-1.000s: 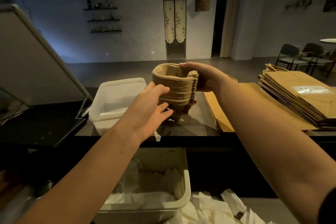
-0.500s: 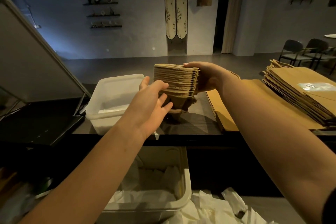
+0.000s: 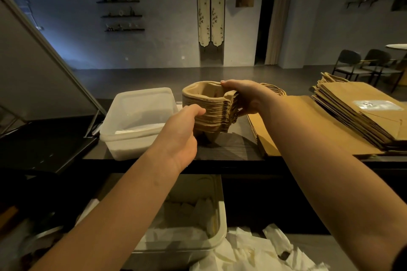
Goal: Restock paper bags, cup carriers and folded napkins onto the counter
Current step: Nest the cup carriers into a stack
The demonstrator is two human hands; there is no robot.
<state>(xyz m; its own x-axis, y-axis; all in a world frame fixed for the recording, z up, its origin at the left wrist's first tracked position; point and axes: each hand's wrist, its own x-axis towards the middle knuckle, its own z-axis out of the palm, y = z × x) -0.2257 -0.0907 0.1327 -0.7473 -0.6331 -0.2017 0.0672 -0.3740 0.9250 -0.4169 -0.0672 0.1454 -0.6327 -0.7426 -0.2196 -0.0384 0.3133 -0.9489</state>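
Cup carriers (image 3: 209,112), stacked, gripped between left hand (image 3: 180,136) and right hand (image 3: 246,97); paper bags (image 3: 361,116) right of the right hand.

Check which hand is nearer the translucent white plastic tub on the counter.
Left. The left hand grips the stack of brown pulp cup carriers just right of the tub; the right hand holds the stack's far side, farther off.

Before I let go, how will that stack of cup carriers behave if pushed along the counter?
Probably light: the stack of cup carriers looks like thin moulded pulp. Apt to tip or fan apart, being tall on narrow cup feet. Rims may flex where the right hand grips.
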